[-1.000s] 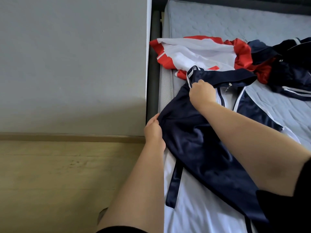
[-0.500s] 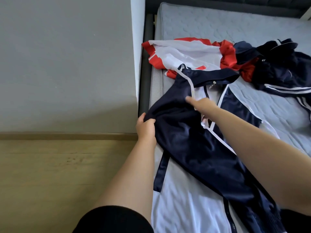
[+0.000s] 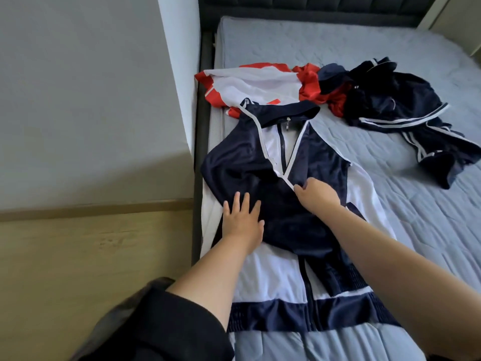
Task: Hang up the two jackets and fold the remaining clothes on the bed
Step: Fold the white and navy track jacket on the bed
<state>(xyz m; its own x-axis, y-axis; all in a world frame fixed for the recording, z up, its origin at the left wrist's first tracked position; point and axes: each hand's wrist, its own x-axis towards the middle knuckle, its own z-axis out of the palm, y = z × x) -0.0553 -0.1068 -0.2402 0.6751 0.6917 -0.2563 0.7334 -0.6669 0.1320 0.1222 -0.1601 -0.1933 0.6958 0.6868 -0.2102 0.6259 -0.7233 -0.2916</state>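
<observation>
A navy and white zip jacket lies flat along the left side of the bed, collar away from me. Its left sleeve is folded across the chest. My left hand presses flat on that navy sleeve with the fingers spread. My right hand pinches the white-piped edge of the sleeve at mid-chest. Beyond the collar lies a red and white jacket. A heap of navy clothes with white stripes sits to the right of it.
A grey wall stands left of the bed, with a wooden floor below it. The dark bed frame runs between wall and mattress. A padded headboard closes the far end.
The jacket sleeve has been brought over onto the chest. My left hand let go of the fabric edge and now lies flat on it. My right hand slid down towards me.
</observation>
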